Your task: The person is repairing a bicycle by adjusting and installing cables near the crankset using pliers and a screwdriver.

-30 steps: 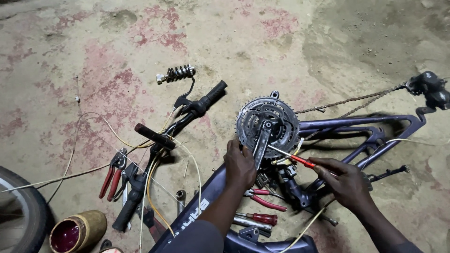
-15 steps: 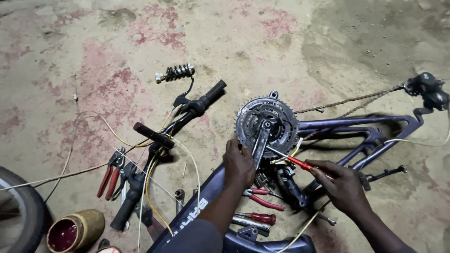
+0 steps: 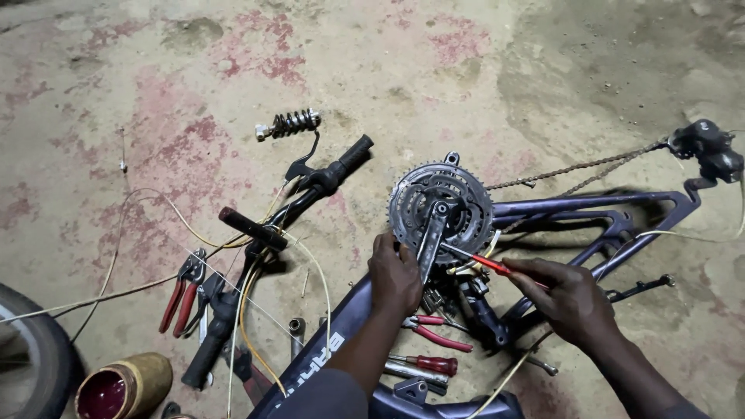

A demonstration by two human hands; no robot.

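Working at the crank area of an upturned purple bicycle frame (image 3: 543,209), the person has a prying or adjusting step in hand, as far as I can judge from the head view. The left hand (image 3: 394,273) is closed over the lower end of the crank arm (image 3: 431,233), fingers wrapped, steadying it just below the chainrings (image 3: 441,203). The right hand (image 3: 565,299) is closed around the red-handled screwdriver (image 3: 483,261), whose shaft runs up and to the left of that hand, its tip resting by the crank arm, close beside the left hand. The next move, I would say, calls for a firm hold on the crank while the tip is kept seated and not allowed to slip towards the left fingers.

Below the left hand lie red-handled pliers (image 3: 432,330) and another red-handled screwdriver (image 3: 423,362) on the floor. Well off to its left sit the handlebars (image 3: 299,198), more pliers (image 3: 180,291) and a paint tin (image 3: 120,384). The chain (image 3: 574,167) trails away above the right hand.
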